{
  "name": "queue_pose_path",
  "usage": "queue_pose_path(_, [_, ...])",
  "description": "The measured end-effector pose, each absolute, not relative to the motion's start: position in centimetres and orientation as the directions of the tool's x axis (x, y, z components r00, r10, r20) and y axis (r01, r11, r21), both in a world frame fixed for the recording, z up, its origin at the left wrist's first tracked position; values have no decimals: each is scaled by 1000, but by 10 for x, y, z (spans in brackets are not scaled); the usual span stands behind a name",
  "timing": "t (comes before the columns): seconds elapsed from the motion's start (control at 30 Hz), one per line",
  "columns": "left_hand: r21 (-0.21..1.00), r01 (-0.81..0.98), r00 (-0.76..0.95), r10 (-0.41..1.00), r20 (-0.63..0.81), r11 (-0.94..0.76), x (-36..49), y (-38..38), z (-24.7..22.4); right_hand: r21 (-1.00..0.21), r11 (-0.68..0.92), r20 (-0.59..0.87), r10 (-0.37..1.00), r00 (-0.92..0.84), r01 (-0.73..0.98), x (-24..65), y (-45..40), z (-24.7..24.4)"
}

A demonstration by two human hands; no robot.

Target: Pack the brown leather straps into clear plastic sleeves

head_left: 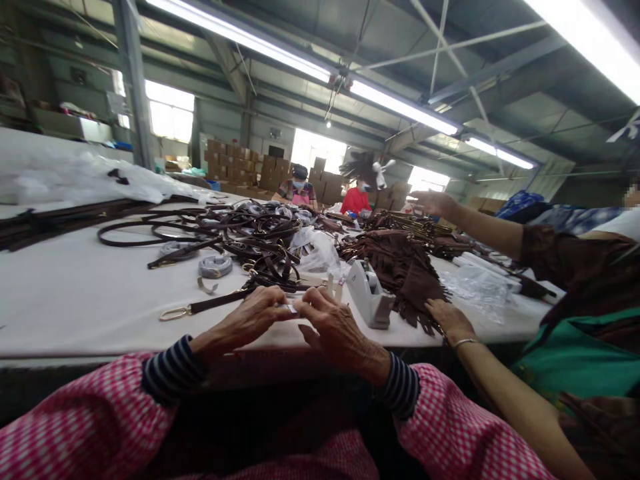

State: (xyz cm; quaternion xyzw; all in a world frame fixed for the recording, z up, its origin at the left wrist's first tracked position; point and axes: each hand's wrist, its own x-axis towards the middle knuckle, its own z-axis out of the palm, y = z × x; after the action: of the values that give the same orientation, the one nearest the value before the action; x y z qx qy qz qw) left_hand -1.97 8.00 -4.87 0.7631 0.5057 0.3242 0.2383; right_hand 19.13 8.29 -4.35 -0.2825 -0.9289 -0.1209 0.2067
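Close to the table's front edge, my left hand (pixel 249 319) and my right hand (pixel 341 331) meet with fingertips pinched. Between them shows a small whitish piece (pixel 289 308), too small to name, and both hands seem to grip it. Just beyond my left hand lies a dark brown strap (pixel 215 303) with a gold-coloured clasp (pixel 175 313) at its end. A grey and white tape dispenser (pixel 367 297) stands right of my right hand. Behind my hands is a tangled pile of brown straps (pixel 240 233), with a coiled grey strip (pixel 215 267) beside it.
Brown fringed leather pieces (pixel 403 270) lie right of the dispenser, touched by a co-worker's hand (pixel 450 321). Clear plastic bags (pixel 483 290) lie farther right. White plastic wrap (pixel 90 177) covers the far left. Two people sit across the white table (pixel 100 300), before stacked cartons.
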Motion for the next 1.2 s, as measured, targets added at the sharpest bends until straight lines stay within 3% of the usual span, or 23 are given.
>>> queue_pose_path(0.13, [853,491,281,959,35,-175,-18,75,-31,127,791,627,403,-666,598,191,87,-62])
queue_pose_path(0.23, [910,373,327,943,56,-184,-22,71,-28,162,802,652,351,-672,575,191,90,-66])
queue_pose_path(0.37, [902,390,360,932,35,-184,-27,75,-39,148,815,625,362,-692,560,189,92,-63])
queue_pose_path(0.47, [846,457,390,917,87,-274,-26,81,-48,87,824,605,403,-687,560,189,90,-63])
queue_pose_path(0.57, [698,566,383,890,248,-438,-26,89,-60,-29,832,633,444,-634,554,204,94,-63])
queue_pose_path(0.7, [456,675,374,802,466,-580,-28,115,-87,-269,695,714,609,-345,667,265,118,-48])
queue_pose_path(0.8, [376,702,360,757,545,-605,-29,137,-113,-584,365,567,822,43,725,321,145,-33])
queue_pose_path(0.87, [358,703,380,750,542,-615,-29,146,-126,-680,227,447,882,148,697,349,161,-30])
queue_pose_path(1.07, [352,678,455,745,488,-645,-30,147,-135,-852,21,150,967,205,523,369,172,-45])
queue_pose_path(1.2, [387,668,442,758,479,-635,-31,148,-134,-924,-43,47,974,223,379,365,171,-45])
